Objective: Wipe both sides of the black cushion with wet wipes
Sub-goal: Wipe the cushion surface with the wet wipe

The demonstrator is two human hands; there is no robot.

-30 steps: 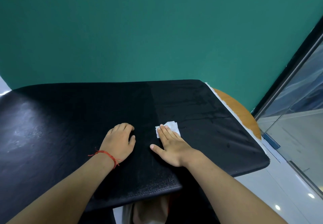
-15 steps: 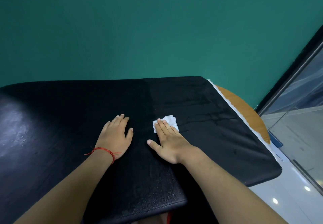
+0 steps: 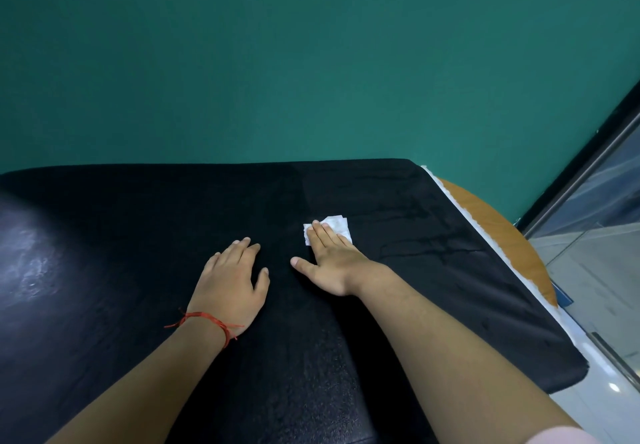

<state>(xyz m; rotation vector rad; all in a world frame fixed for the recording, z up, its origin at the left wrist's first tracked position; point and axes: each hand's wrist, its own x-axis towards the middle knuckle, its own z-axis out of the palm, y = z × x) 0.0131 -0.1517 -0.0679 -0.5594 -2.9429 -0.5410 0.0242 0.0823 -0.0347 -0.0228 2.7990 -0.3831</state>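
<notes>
Plainly, the teal wall point(image 3: 311, 62) filled the upper half of the view, and below it the black cushion point(image 3: 138, 235) lay flat and wide, its right edge overhanging a round wooden table point(image 3: 512, 246). Damp streaks marked the cushion's right part, while the far left showed only a dull sheen, so by my reading the upper face was partly wiped and the left stretch remained.

The left hand point(image 3: 230, 280) lay palm down on the cushion near its middle, fingers straight and grasping nothing. A second earlier those fingers had been curled under; they had since flattened out, which looked like bracing the cushion against the stroke. The right hand point(image 3: 332, 260), just beside it, pressed flat on the wet wipe point(image 3: 337, 225) with straight fingers, thumb spread to the side. Over the last second it had slid the wipe a little farther from the body, so a forward stroke seemed under way.

The wipe, white and crumpled, sat on the cushion under the fingertips, its far corner showing past them. A red string bracelet point(image 3: 207, 319) circled the left wrist. The underside was probably still unwiped.
</notes>
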